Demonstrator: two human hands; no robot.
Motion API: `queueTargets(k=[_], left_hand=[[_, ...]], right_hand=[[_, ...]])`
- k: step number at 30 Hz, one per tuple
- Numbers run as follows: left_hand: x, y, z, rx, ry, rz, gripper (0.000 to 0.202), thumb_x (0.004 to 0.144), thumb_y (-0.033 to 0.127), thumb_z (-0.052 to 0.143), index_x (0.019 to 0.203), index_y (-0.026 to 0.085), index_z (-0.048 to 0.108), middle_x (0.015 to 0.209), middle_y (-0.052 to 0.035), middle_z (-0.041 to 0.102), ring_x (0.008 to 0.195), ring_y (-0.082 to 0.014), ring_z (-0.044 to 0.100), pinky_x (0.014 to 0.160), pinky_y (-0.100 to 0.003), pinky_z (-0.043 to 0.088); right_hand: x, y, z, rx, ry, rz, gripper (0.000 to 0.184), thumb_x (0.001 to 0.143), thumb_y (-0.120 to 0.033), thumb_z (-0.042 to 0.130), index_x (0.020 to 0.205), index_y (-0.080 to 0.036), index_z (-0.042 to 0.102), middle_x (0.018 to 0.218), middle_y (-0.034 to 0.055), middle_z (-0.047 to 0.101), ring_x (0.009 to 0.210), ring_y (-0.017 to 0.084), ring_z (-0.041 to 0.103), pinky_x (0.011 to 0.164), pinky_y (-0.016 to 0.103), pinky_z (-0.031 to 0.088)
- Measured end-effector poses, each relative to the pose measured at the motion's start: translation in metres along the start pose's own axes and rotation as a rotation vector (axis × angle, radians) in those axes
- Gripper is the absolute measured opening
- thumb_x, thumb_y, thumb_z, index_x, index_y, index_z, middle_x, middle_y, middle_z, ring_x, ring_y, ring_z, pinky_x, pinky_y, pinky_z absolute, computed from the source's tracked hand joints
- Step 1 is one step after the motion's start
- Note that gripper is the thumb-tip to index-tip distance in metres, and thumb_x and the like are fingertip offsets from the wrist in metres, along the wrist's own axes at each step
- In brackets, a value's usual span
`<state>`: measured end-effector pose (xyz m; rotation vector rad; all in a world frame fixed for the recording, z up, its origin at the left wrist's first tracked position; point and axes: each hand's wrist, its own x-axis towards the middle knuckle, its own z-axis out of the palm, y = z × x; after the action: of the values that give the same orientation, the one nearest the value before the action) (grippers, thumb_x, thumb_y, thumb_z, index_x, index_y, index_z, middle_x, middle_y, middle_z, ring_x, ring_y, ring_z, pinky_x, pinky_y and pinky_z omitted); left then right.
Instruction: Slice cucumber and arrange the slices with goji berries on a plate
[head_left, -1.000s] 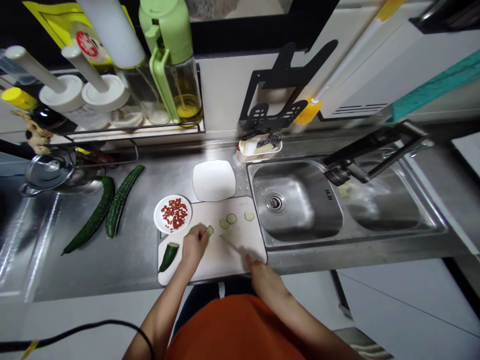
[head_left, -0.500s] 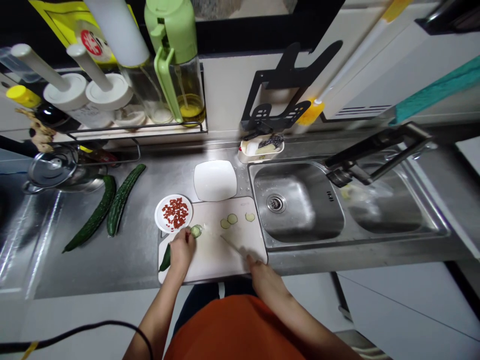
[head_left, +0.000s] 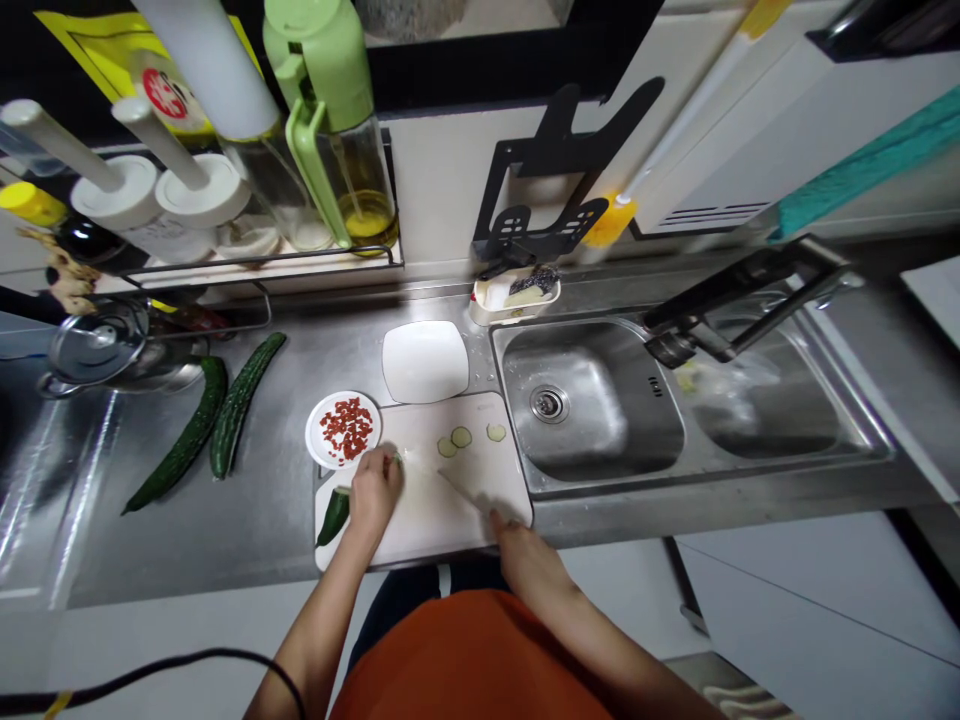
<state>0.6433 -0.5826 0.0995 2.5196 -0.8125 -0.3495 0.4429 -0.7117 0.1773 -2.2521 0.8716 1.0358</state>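
My left hand [head_left: 377,487] is over the left half of the white cutting board [head_left: 420,525], its fingertips pinched on cucumber slices that are mostly covered, with a sliver of green showing. Beside that wrist lies a cut piece of cucumber [head_left: 333,516]. My right hand [head_left: 525,550] grips a knife [head_left: 465,492] by the handle, near the board's front right corner. The blade lies low over the board, pointing up and left. Farther back on the board are a few thin cucumber slices [head_left: 460,437].
A plate of chopped red bits [head_left: 310,437] touches the board's back left corner. Behind the board sits a white square dish [head_left: 425,362]. Two whole cucumbers [head_left: 244,405] lie left. A double sink [head_left: 592,480] with a black faucet [head_left: 720,300] is right. A seasoning rack [head_left: 300,262] stands behind.
My left hand has shifted slightly right and closed over the cucumber slices beside it. More of the cut cucumber now shows. My right hand and the knife have hardly moved.
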Motion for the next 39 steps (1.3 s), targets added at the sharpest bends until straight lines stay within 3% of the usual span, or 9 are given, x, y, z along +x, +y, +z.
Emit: queueTargets(k=[8, 11, 16, 18, 24, 29, 34, 39], left_hand=[[0.031, 0.058, 0.022, -0.007, -0.288, 0.08, 0.017, 0.078, 0.021, 0.054, 0.094, 0.02, 0.057, 0.095, -0.0064, 0.055, 0.087, -0.0172, 0.054, 0.075, -0.027, 0.041], [0.032, 0.066, 0.033, 0.039, -0.354, 0.044, 0.019, 0.075, 0.02, 0.058, 0.094, 0.02, 0.056, 0.096, -0.0062, 0.054, 0.087, -0.0176, 0.053, 0.074, -0.027, 0.04], [0.027, 0.067, 0.038, 0.117, -0.343, 0.053, 0.019, 0.077, 0.021, 0.057, 0.096, 0.019, 0.055, 0.098, -0.0065, 0.053, 0.086, -0.0179, 0.053, 0.072, -0.028, 0.04], [0.027, 0.066, 0.035, 0.135, -0.368, 0.179, 0.015, 0.079, 0.019, 0.055, 0.094, 0.019, 0.056, 0.097, -0.0063, 0.054, 0.089, -0.018, 0.052, 0.073, -0.028, 0.04], [0.046, 0.059, 0.027, 0.28, -0.55, 0.722, 0.013, 0.082, 0.014, 0.049, 0.082, 0.015, 0.061, 0.085, -0.0081, 0.059, 0.092, -0.0212, 0.051, 0.085, -0.034, 0.038], [0.061, 0.06, 0.026, 0.385, -0.617, 0.941, 0.017, 0.081, 0.008, 0.045, 0.086, 0.012, 0.061, 0.087, -0.0105, 0.061, 0.091, -0.0226, 0.052, 0.085, -0.037, 0.037], [0.064, 0.063, 0.024, 0.322, -0.662, 0.921, 0.018, 0.082, 0.008, 0.044, 0.084, 0.014, 0.06, 0.086, -0.0103, 0.061, 0.091, -0.0222, 0.053, 0.086, -0.035, 0.037], [0.063, 0.063, 0.022, 0.203, -0.694, 0.7, 0.019, 0.081, 0.01, 0.044, 0.086, 0.018, 0.061, 0.092, -0.01, 0.06, 0.099, -0.0227, 0.051, 0.093, -0.034, 0.036]], right_hand=[[-0.003, -0.005, -0.005, -0.003, -0.006, 0.02, 0.053, 0.081, 0.002, 0.026, 0.125, -0.017, 0.046, 0.099, 0.0134, 0.065, 0.09, 0.025, 0.064, 0.067, 0.031, 0.048], [-0.004, -0.004, -0.005, 0.005, 0.017, 0.008, 0.053, 0.08, 0.003, 0.026, 0.125, -0.016, 0.046, 0.099, 0.0139, 0.065, 0.089, 0.024, 0.064, 0.067, 0.029, 0.048], [-0.005, -0.003, -0.004, 0.026, 0.018, 0.001, 0.05, 0.081, 0.001, 0.027, 0.123, -0.014, 0.049, 0.098, 0.0153, 0.065, 0.088, 0.023, 0.065, 0.066, 0.027, 0.048], [-0.005, -0.002, -0.003, 0.024, 0.019, 0.002, 0.05, 0.081, 0.001, 0.026, 0.122, -0.015, 0.049, 0.096, 0.0147, 0.066, 0.087, 0.023, 0.065, 0.066, 0.028, 0.048], [-0.003, -0.001, 0.003, -0.029, 0.062, -0.008, 0.048, 0.083, 0.001, 0.023, 0.121, -0.015, 0.05, 0.095, 0.0146, 0.066, 0.083, 0.024, 0.066, 0.064, 0.029, 0.049], [-0.004, -0.003, 0.0, -0.032, 0.062, -0.012, 0.046, 0.084, 0.0, 0.024, 0.119, -0.015, 0.051, 0.095, 0.0143, 0.066, 0.083, 0.023, 0.066, 0.063, 0.027, 0.049], [-0.007, -0.002, -0.003, -0.029, 0.054, -0.007, 0.047, 0.084, 0.0, 0.025, 0.121, -0.015, 0.05, 0.098, 0.0145, 0.066, 0.085, 0.023, 0.065, 0.065, 0.027, 0.048], [-0.007, -0.002, -0.004, -0.017, 0.04, 0.009, 0.046, 0.085, 0.0, 0.024, 0.119, -0.015, 0.05, 0.096, 0.0144, 0.066, 0.084, 0.022, 0.065, 0.066, 0.026, 0.048]])
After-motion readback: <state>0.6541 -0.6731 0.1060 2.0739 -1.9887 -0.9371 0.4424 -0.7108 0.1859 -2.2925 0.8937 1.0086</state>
